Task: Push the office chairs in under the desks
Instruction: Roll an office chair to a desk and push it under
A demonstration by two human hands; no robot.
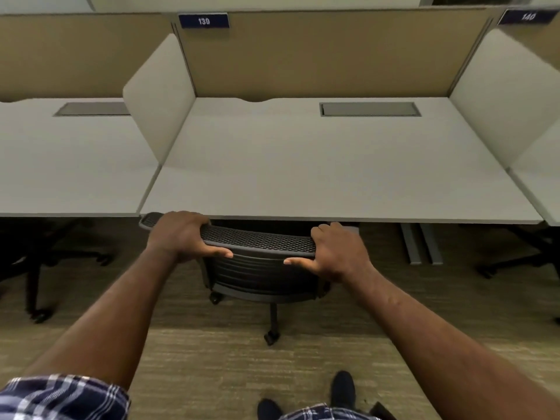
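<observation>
Carpeted office aisle | left hand point(181, 234) and right hand point(336, 253) each grip the mesh top of the office chair point(260, 268), seat already under the desk point(303, 177) numbered 139 | push looks nearly finished; next likely release.

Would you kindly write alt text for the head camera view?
Both hands, left hand and right hand, grip the top of a black mesh office chair at the front edge of a white desk labelled 139.
</observation>
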